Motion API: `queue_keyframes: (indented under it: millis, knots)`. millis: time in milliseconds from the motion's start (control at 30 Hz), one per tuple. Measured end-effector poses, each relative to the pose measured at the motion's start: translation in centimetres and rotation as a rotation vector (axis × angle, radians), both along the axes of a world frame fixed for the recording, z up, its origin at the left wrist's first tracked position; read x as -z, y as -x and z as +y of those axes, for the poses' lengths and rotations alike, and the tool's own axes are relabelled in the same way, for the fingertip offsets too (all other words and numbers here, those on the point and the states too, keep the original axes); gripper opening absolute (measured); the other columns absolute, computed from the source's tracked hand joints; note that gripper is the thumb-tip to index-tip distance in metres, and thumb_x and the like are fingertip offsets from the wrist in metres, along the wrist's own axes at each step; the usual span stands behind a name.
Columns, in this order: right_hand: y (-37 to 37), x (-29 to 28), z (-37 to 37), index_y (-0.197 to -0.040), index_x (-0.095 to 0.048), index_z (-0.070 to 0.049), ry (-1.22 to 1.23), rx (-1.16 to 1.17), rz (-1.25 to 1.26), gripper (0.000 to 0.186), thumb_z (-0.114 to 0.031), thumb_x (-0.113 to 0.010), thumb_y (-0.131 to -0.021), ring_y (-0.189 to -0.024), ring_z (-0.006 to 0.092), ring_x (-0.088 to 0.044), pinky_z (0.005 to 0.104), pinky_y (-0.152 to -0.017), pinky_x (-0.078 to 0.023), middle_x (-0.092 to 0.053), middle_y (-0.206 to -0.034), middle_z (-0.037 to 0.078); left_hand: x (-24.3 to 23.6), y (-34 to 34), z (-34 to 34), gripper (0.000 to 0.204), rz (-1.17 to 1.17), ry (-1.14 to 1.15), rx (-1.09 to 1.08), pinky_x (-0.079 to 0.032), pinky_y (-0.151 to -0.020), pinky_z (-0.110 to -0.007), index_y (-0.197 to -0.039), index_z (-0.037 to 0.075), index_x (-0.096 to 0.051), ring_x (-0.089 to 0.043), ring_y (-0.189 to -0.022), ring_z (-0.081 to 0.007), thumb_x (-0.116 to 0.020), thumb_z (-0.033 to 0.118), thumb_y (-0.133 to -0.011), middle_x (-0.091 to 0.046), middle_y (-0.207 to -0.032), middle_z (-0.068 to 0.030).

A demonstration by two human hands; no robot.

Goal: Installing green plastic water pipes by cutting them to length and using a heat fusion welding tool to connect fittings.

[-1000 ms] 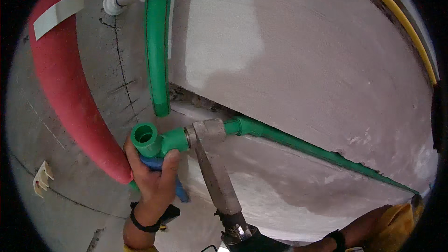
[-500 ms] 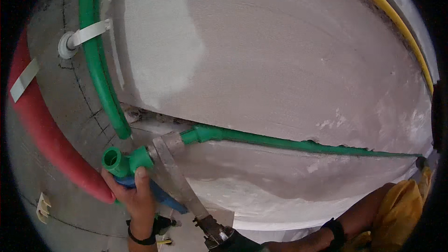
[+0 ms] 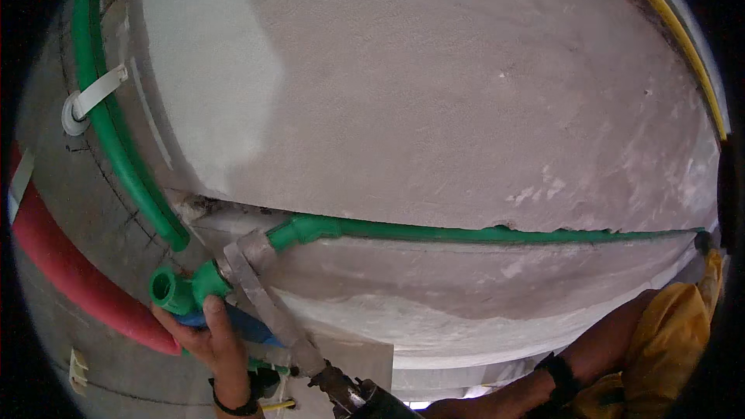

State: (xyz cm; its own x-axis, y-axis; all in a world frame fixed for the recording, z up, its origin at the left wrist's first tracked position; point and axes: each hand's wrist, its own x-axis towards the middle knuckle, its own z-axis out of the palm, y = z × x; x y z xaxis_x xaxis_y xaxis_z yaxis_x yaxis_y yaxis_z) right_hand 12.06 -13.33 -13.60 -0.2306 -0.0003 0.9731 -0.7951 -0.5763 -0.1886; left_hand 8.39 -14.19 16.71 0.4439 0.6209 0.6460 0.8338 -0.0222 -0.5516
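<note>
Shifted lower and leftward in view since earlier: fitting, tool, pipes. Green fitting: left hand closed round it; short gap to upright green pipe, cut lower end; red pipe close left. Grey tool: between fitting and long green pipe, along wall edge. Right hand: cropped, finger state cannot be told.
</note>
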Motion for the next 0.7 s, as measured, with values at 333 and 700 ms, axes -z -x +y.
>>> queue_keyframes:
  millis: [333, 700]
  knots:
    - [2.1, -1.0, -3.1, -0.125, -0.051, -0.003, -0.173, 0.147, -0.029, 0.045, -0.033, -0.056, -0.092, -0.114, 0.0301, -0.054, 0.0415, -0.095, -0.043, -0.056, -0.125, 0.018, -0.3, 0.1, 0.5, 0.059, 0.012, -0.077, 0.001, -0.041, -0.089, -0.032, -0.136, -0.004, -0.031, -0.049, -0.102, -0.0206, -0.059, 0.019, -0.090, -0.048, -0.118, -0.0120]
    - [3.6, -1.5, -4.8, -0.124, -0.049, 0.001, -0.039, 0.290, 0.091, 0.043, -0.030, -0.052, -0.094, -0.118, 0.0307, -0.050, 0.0407, -0.098, -0.041, -0.052, -0.128, 0.020, -0.9, 0.6, 0.7, 0.062, -0.013, -0.051, 0.055, -0.041, -0.087, -0.030, -0.136, -0.003, -0.033, -0.049, -0.099, -0.0190, -0.062, 0.026, -0.089, -0.049, -0.116, -0.0105]
